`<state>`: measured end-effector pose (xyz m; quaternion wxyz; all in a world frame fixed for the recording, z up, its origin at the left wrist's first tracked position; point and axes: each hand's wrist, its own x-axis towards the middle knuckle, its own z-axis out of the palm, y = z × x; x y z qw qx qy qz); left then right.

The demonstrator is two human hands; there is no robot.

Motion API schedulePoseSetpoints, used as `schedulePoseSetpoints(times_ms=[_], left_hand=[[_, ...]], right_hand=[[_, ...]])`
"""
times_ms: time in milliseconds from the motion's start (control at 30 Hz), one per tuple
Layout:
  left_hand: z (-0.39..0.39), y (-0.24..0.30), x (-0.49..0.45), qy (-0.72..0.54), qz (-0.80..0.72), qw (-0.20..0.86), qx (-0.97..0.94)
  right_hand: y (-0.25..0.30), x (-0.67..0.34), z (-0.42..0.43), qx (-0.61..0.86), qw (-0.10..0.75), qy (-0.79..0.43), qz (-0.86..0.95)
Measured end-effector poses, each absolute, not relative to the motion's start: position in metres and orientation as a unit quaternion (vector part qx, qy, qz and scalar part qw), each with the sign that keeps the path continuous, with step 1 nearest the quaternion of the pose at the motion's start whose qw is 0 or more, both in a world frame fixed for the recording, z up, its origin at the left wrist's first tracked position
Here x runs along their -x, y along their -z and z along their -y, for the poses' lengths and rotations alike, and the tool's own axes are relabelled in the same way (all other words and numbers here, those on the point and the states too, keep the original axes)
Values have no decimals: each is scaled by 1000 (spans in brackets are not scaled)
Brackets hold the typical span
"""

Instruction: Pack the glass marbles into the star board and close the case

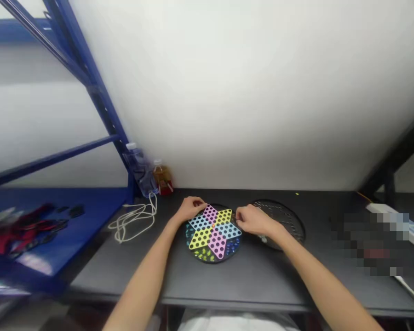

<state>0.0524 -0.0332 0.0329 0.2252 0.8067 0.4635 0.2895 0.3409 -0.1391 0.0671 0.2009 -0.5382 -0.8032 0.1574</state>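
A round black game board (212, 233) with a six-pointed star of pink, yellow and blue perforated panels lies on the dark table (248, 276) in front of me. My left hand (190, 209) rests curled on the board's far left rim. My right hand (253, 219) is curled at the board's right edge, fingers pressed together near the star's tip. What either hand holds, if anything, is too small to make out. Coloured pegs or marbles show in the board's near rim.
A second round black perforated disc (283, 218) lies right of the board, partly under my right wrist. A coiled white cable (133, 221) and two bottles (148, 177) sit at the back left. Blue shelving (55, 216) with red and black items stands left. A white box (410, 230) lies far right.
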Motion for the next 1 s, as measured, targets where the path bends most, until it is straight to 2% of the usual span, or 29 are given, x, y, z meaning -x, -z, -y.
schedulePoseSetpoints(times_ms=[100,200,300,400,467,600,700,767,833,900,1000], left_hand=[[33,-33,-52,-289,-467,235,-802],[33,-34,-52,-285,-470,235,-802],[34,-35,-53,-285,-469,236,-801],[35,-36,-53,-286,-473,239,-799],[35,-36,-53,-284,-473,239,-799],[33,-34,-53,-285,-472,233,-801],[32,-32,-52,-287,-467,235,-802],[31,-31,-52,-285,-466,239,-803],[31,-31,-52,-283,-468,241,-802],[31,-31,-53,-281,-469,240,-802],[32,-33,-53,-281,-469,232,-804]], right_hand=[[-62,-347,131,505,349,-340,712],[-58,-349,121,405,506,-556,521],[-55,-347,112,328,564,-652,386],[-51,-344,109,387,549,-618,409],[-48,-343,112,469,518,-502,511],[-47,-343,122,523,355,-229,741],[-49,-343,128,521,237,-161,804],[-50,-343,130,525,200,-147,814],[-52,-343,130,523,210,-140,814],[-53,-343,129,524,264,-164,793],[-53,-341,123,532,392,-315,681]])
